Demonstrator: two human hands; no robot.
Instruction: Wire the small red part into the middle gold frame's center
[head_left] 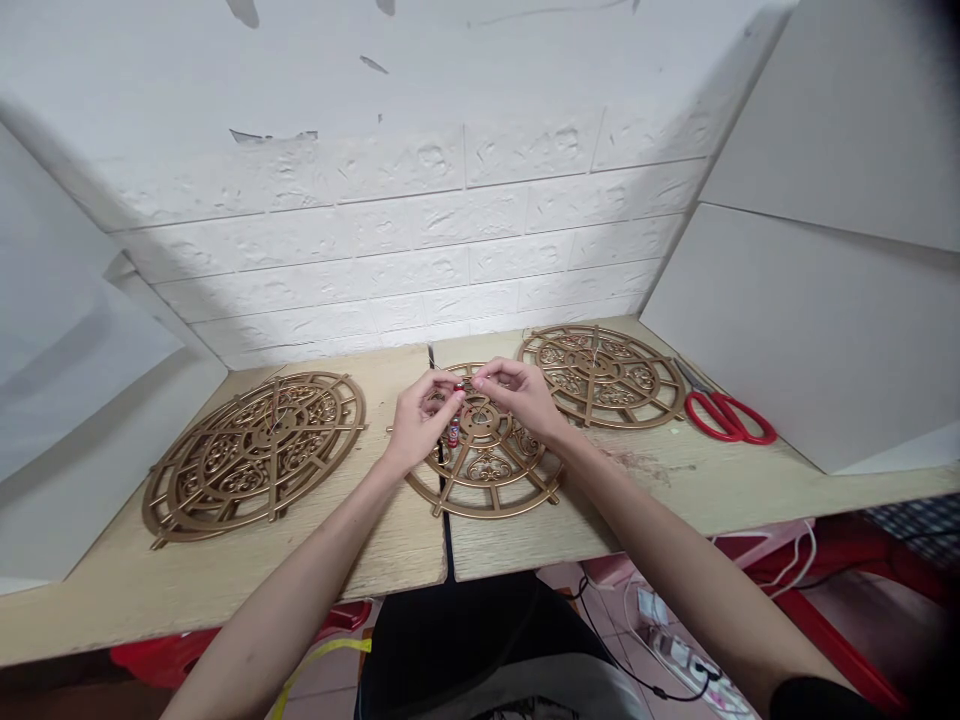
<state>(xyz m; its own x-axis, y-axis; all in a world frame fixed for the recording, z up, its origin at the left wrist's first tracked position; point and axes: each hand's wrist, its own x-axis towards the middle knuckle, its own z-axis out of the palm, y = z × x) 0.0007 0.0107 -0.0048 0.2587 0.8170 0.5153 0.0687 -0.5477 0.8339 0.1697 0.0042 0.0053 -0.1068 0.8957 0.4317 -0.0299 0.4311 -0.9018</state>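
My left hand [420, 425] and my right hand [521, 395] meet over the middle bronze openwork disc [487, 480], which lies across the gap between two wooden boards. Both hands have their fingers pinched together around a small red bead [458, 387] on what looks like a thin thread. A small red and silver piece [454, 433] hangs just below the pinch, over the disc's hub. The thread itself is too fine to make out clearly.
A larger bronze disc [255, 455] lies at the left and another [600, 373] at the back right. Red-handled scissors [724, 412] lie by the right wall panel. White panels close in both sides; a white brick wall stands behind. Cables and a red frame sit under the table.
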